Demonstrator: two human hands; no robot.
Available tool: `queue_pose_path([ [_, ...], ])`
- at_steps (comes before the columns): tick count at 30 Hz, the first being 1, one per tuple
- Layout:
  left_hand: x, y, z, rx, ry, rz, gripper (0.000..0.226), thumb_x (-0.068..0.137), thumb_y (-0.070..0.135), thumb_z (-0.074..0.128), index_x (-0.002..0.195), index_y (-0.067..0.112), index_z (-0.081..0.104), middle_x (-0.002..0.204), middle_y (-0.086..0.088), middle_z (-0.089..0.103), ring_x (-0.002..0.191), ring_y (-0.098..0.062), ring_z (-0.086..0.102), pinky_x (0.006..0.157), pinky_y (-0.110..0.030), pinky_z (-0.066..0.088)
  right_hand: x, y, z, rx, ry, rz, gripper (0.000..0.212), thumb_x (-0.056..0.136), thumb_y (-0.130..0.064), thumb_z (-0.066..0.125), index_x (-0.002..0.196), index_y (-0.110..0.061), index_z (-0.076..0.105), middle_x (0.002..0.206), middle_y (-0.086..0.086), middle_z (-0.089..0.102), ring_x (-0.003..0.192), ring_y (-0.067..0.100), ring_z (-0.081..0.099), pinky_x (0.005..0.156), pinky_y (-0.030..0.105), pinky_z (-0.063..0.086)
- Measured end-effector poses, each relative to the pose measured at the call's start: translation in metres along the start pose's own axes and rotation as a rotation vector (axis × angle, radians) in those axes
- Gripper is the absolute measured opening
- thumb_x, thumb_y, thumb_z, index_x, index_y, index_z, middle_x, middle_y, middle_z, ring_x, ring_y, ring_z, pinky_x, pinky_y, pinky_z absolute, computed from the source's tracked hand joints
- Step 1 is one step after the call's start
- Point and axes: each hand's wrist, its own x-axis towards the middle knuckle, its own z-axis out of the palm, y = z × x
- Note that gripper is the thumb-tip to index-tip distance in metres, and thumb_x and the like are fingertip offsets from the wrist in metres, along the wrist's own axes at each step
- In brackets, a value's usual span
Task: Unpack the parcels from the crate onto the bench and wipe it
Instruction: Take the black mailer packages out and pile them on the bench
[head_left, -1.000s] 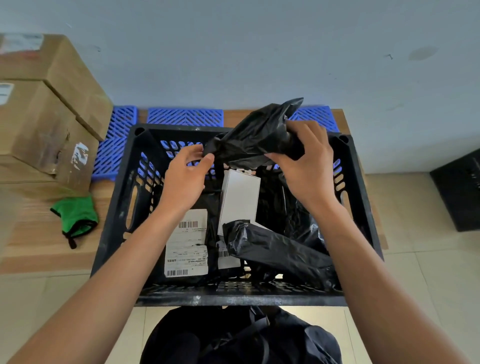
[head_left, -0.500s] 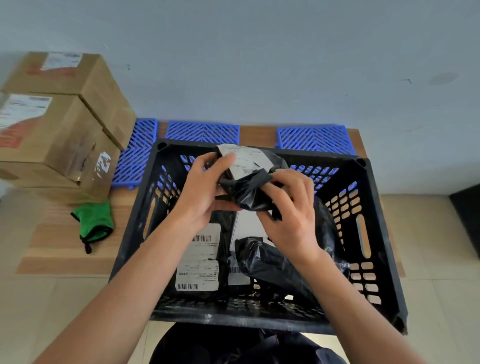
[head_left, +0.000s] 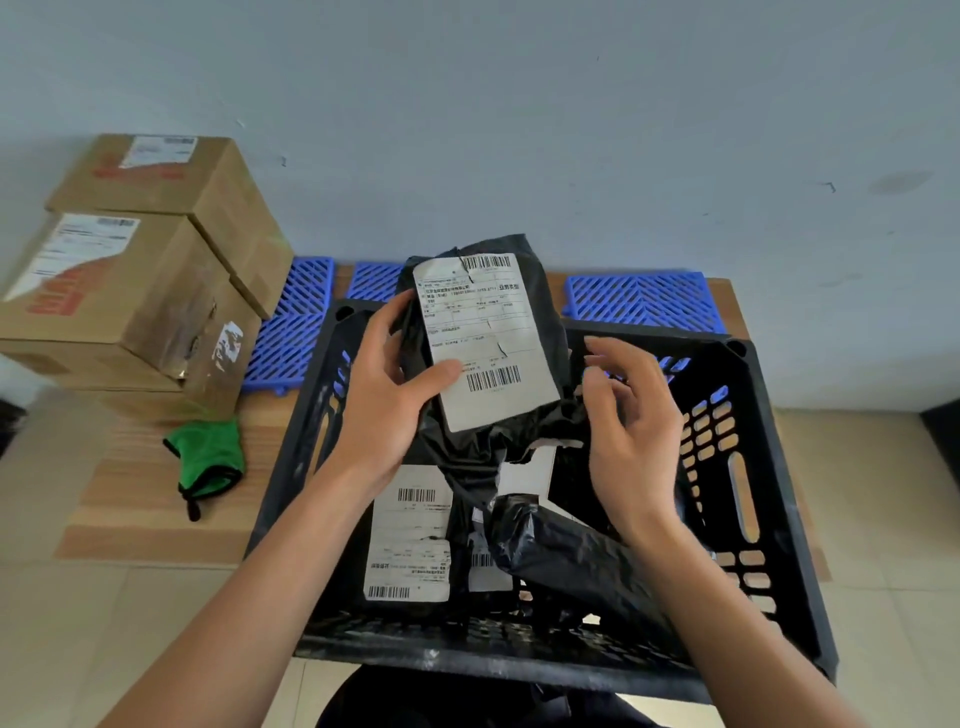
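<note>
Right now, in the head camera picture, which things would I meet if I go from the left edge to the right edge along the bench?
Cardboard boxes → green cloth → left hand → black parcel with a white label, gripped by that hand → right hand, fingers loose, touching nothing clearly → right wall of the black crate.

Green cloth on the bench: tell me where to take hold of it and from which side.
Grip the green cloth by its bunched middle, coming from above. It lies crumpled on the bench, apart from the cardboard boxes behind it and the black crate on its right, so the top is open. The left hand is nearer but holds a parcel now.
</note>
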Motion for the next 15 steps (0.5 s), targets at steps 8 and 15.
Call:
queue_pose_path([
  [8,0.001,-0.003,-0.004,0.076,-0.052,0.098,0.083,0.084,0.003,0.076,0.154,0.026,0.038,0.138,0.003,0.064,0.131,-0.018,0.059,0.098,-0.033,0.056,0.016,-0.002,0.007,0.219,-0.360,0.297,0.063,0.089,-0.020,0.078,0.143,-0.036,0.050,0.127,-0.012,0.069,0.115,0.012,0.068,0.090,0.035,0.060],
  [15,-0.002,-0.007,-0.006,0.135,0.025,0.109,0.095,0.077,0.017,0.086,0.151,0.050,0.036,0.137,0.004,0.064,0.129,-0.016,0.060,0.096,-0.041,0.059,0.005,0.002,0.005,0.367,-0.321,0.299,0.061,0.090,-0.006,0.071,0.142,-0.032,0.053,0.129,-0.006,0.069,0.119,0.017,0.066,0.091,0.035,0.059],
])
